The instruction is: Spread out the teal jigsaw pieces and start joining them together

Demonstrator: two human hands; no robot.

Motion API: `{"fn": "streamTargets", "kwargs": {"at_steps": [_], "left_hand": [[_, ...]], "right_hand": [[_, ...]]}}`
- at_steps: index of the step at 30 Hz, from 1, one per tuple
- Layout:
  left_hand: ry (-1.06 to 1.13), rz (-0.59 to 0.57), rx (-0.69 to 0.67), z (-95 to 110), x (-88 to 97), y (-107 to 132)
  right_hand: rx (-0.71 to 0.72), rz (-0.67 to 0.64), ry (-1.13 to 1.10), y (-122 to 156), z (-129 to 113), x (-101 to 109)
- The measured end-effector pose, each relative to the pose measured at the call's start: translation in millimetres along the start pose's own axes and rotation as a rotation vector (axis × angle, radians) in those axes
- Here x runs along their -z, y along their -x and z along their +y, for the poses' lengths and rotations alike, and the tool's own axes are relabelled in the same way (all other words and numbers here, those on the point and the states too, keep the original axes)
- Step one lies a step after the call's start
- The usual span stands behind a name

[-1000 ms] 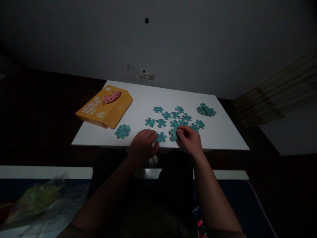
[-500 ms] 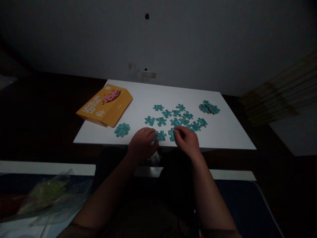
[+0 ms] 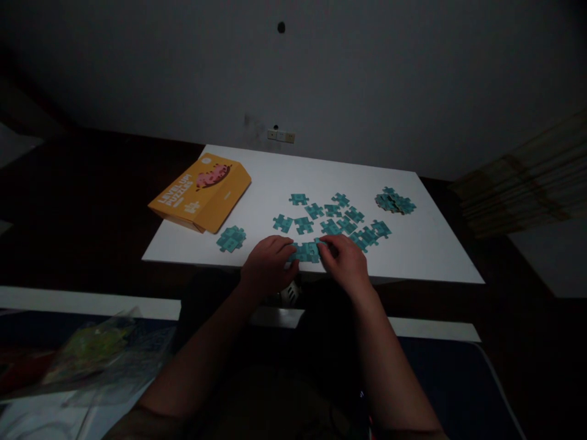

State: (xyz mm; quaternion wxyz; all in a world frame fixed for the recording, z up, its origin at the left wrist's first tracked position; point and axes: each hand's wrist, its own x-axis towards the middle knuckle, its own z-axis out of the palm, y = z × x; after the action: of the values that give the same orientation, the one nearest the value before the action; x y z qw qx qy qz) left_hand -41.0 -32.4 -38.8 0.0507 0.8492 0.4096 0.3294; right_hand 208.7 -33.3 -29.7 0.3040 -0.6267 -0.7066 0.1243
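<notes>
- Fingers of the left hand (image 3: 268, 266) and right hand (image 3: 345, 263) press down on two teal puzzle pieces (image 3: 306, 252) set edge to edge at the worktop's near rim.
- More loose pieces (image 3: 339, 217) lie scattered behind them (all face down).
- A white worktop (image 3: 426, 244) carries an orange box (image 3: 202, 192) in a dim room with a bare wall (image 3: 367, 79).

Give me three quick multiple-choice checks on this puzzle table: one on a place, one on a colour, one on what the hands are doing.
1. Where does the orange box lie? A far left of the table B far right C under the hands
2. What colour are the loose puzzle pieces? A red B teal C white
3. How are the hands placed? A raised off the table B both on pieces at the near edge C one on the box

A: the orange box lies on the white table at its far left.
B: the loose puzzle pieces are teal.
B: the left hand and the right hand meet on the joined pieces.
</notes>
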Motion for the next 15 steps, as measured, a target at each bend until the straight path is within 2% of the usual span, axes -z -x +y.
{"fn": "streamTargets", "kwargs": {"at_steps": [10,15], "left_hand": [[-0.005,0.006,0.008,1.0,-1.2,0.6],[-0.010,-0.017,0.059,2.7,0.6,-0.1]], "right_hand": [[-0.005,0.033,0.018,-0.4,-2.2,-1.6],[-0.009,0.028,0.020,0.1,-2.6,-0.8]]}}
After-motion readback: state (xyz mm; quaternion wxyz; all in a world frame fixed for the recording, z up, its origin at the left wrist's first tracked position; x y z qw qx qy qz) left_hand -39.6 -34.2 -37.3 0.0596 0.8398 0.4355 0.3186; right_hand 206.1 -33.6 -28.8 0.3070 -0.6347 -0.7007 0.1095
